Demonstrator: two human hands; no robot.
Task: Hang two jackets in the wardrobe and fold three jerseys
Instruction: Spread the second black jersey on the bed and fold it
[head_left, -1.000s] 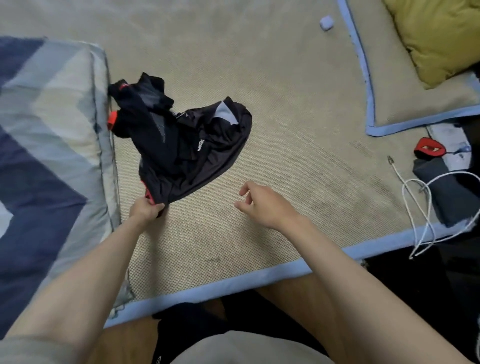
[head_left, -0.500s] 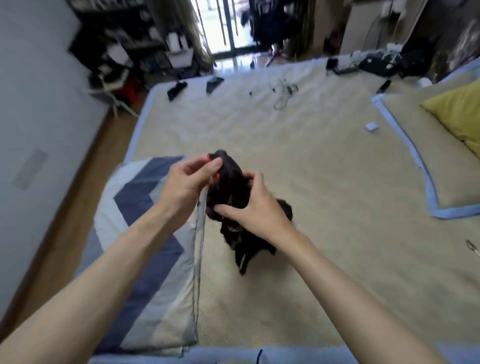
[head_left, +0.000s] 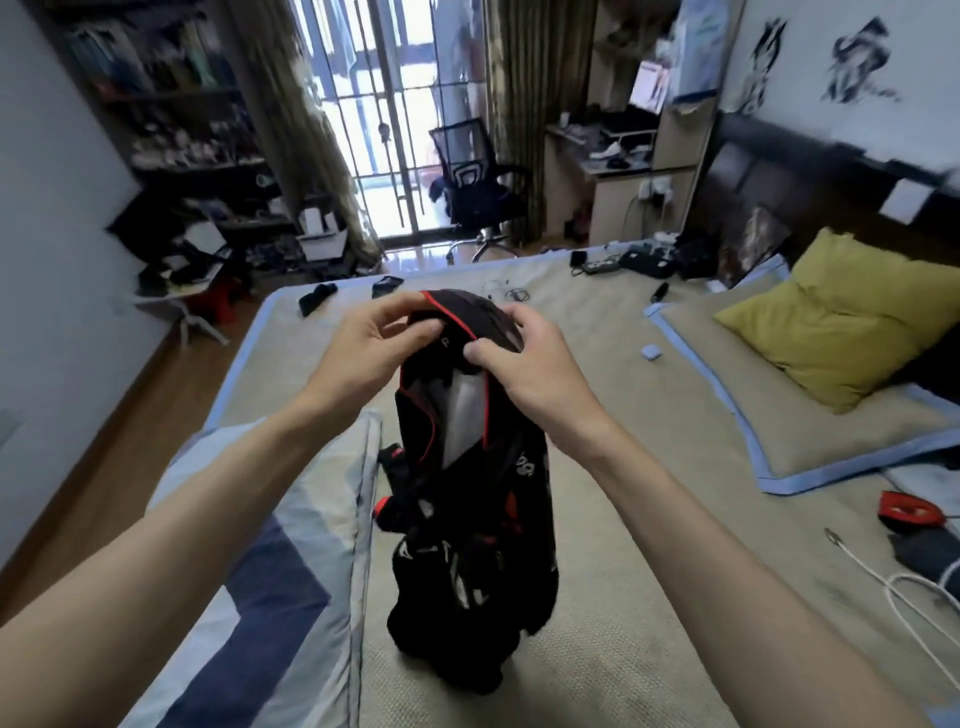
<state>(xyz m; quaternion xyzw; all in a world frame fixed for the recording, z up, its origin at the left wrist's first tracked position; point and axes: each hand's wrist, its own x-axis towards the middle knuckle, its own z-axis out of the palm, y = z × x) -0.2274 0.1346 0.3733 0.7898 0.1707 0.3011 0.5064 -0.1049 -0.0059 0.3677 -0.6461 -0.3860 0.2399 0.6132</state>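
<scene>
Over the woven bed mat (head_left: 613, 649), which fills the lower half of the view, a black jersey (head_left: 470, 525) with red piping hangs bunched and twisted, its lower folds pooling on or just above the mat (which of the two is hard to tell). To its left lies a blue-and-grey quilt (head_left: 291, 561), its edge just beside the dangling cloth; a yellow pillow (head_left: 847, 332) sits well apart to the right.

The left hand (head_left: 363, 348) pinches the red-trimmed top edge between thumb and curled fingers, and the right hand (head_left: 524, 358) grips the same edge a little farther along, thumb pressed on the front, fingers wrapped behind.

Judging from this, the garment is being sorted out before folding. The main risk is the twist: with both hands so close together on one short stretch of hem, spreading them could open the jersey inside out or crooked. Slippery fabric might also slide from the light pinch and drop in a heap. The trailing end could drag onto the quilt and snag there. A white cable (head_left: 904, 597) lies well clear.
</scene>
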